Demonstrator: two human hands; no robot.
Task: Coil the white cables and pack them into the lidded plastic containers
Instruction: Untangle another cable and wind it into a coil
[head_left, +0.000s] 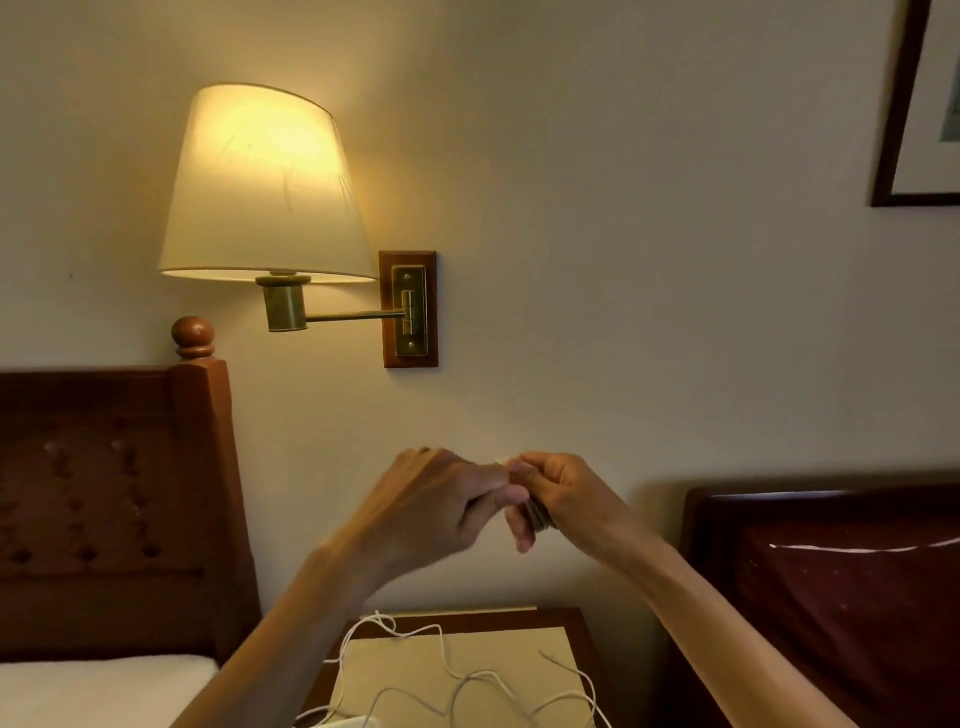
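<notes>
1. Both hands raised before the wall, fingertips meeting.
2. Left hand (441, 499): curled grip, pinching a cable end.
3. Right hand (558, 499): curled grip round a small coil (540, 515).
4. Loose cables (457, 680) below on the surface (571, 621).

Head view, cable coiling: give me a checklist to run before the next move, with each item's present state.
1. Left hand grips cable: cannot tell, fingers curled, motion blur.
2. Right hand holds the wound coil: ok, loops show under the fingers.
3. Cable end secured: cannot tell, only a pale tip shows between the hands.
4. Loose white cables lying on the nightstand: ok, uncoiled, tangled.
5. Lidded containers within reach: cannot tell, none identifiable.
</notes>
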